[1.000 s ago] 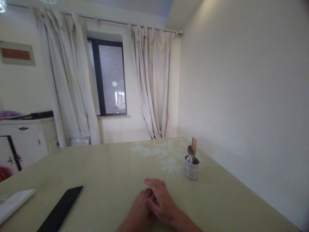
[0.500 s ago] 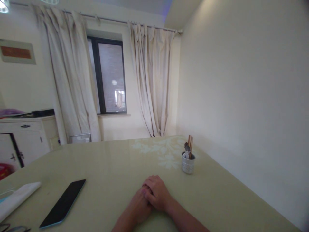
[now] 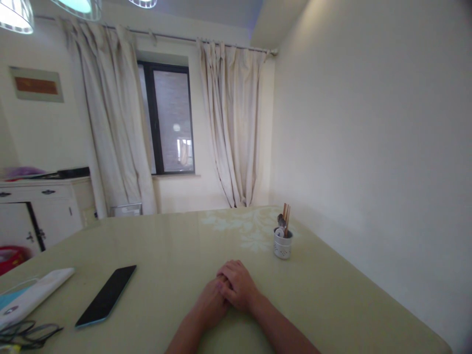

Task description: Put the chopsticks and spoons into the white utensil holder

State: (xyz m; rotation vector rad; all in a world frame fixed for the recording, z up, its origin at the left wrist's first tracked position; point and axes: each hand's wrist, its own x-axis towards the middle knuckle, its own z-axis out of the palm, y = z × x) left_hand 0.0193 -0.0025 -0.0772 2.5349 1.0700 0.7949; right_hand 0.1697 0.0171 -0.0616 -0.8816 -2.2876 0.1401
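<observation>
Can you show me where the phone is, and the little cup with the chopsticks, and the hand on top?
phone (image 3: 106, 296), head view, middle of its dark screen.
cup (image 3: 282, 247), head view, its white side wall.
right hand (image 3: 238, 287), head view, back of the hand.

- This is a room in a home, most likely a dining room.
- A large pale green table (image 3: 165, 246) with a glossy top and a faint leaf pattern fills the lower half of the view.
- On the table, towards its far right corner, stands a small white holder (image 3: 282, 244) with chopsticks and spoons in it.
- Behind the table, long cream curtains (image 3: 232, 123) hang from a rod on both sides of a dark-framed window (image 3: 169, 123).
- To the left of the table stands a white cabinet (image 3: 44, 206) with dark handles.
- Above the table's left side hang lamp shades (image 3: 77, 6).
- A framed picture (image 3: 36, 84) hangs on the wall above the cabinet.
</observation>
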